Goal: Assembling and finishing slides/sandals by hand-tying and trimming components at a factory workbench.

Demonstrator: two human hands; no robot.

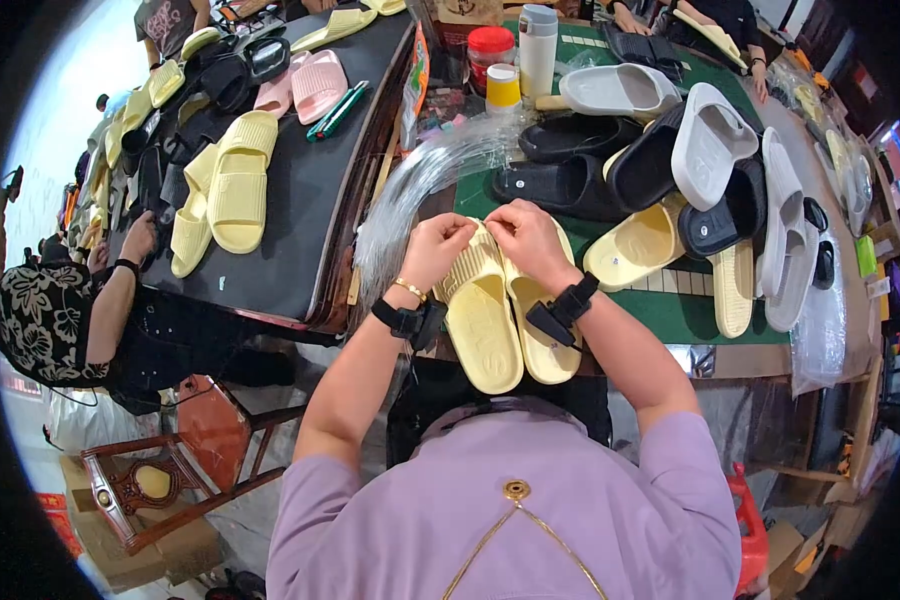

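Observation:
A pair of pale yellow slide slippers lies side by side at the table's near edge, heels toward me; the left slipper (pixel 483 335) and the right slipper (pixel 548 358) are both partly covered. Over the ribbed strap of the left one, my left hand (pixel 437 250) is closed in a pinch. Close beside it, my right hand (pixel 532 240) pinches too, above the gap between the slippers. Whatever the fingertips hold is too small to make out. A bundle of clear plastic strands (pixel 410 190) fans out just left of and beyond my hands.
Black, grey and yellow slippers pile up on the right, among them a light grey slipper (pixel 708 150). A white bottle (pixel 538 52), a red-lidded jar (pixel 490 58) and a yellow cup (pixel 503 90) stand beyond. Another person's hand (pixel 140 238) is at the black table (pixel 300 190) on the left.

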